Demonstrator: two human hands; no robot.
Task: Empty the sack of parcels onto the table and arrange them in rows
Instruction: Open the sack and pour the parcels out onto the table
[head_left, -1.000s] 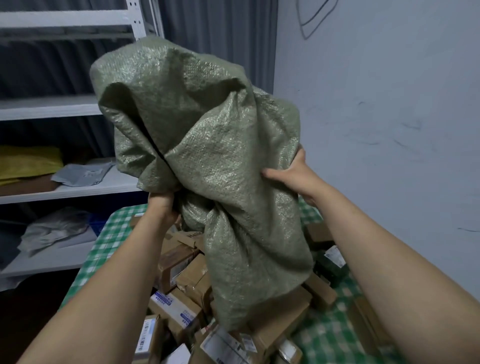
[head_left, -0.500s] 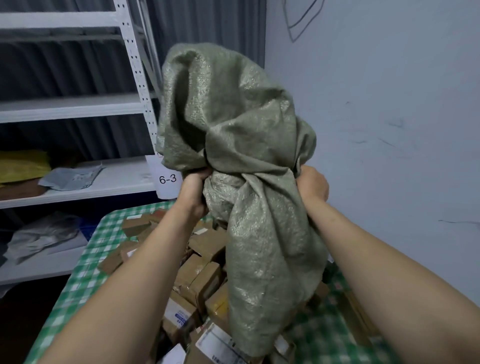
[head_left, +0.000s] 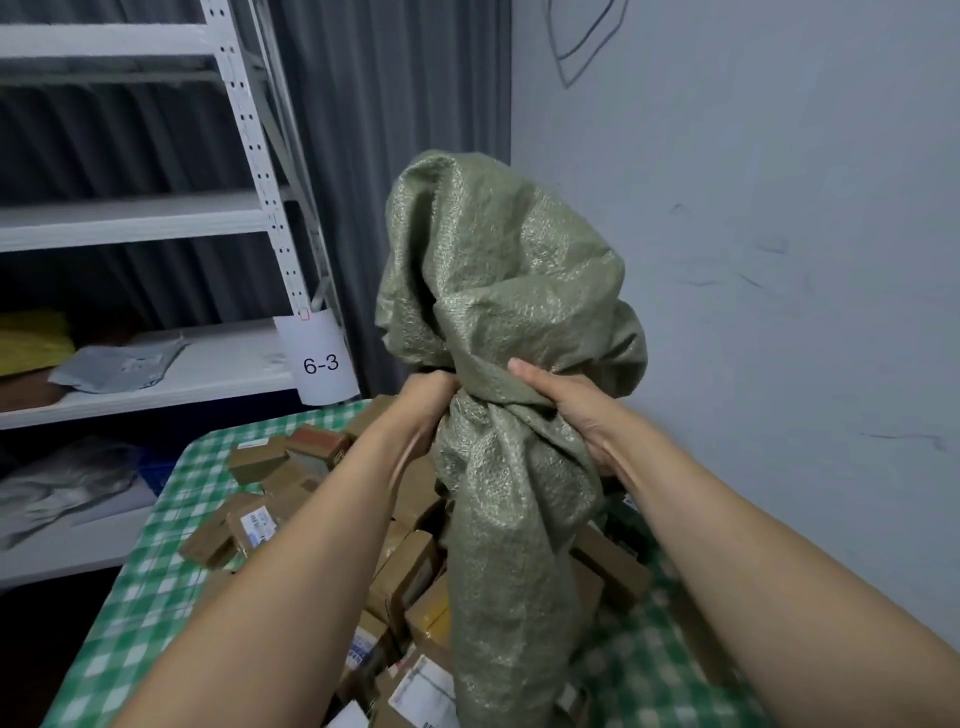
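Green-white chk table (head_left: 156, 571): brown cardbd parcels (head_left: 410, 566) in jumbled heap, ctr to near edge.

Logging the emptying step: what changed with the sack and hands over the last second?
The right hand, earlier flat against the green woven sack, has closed round it; the left hand has come in beside it, bunching the spread sack into a narrow waist between them. The sack stays raised over the cardboard parcels, which remain heaped on the checked table.
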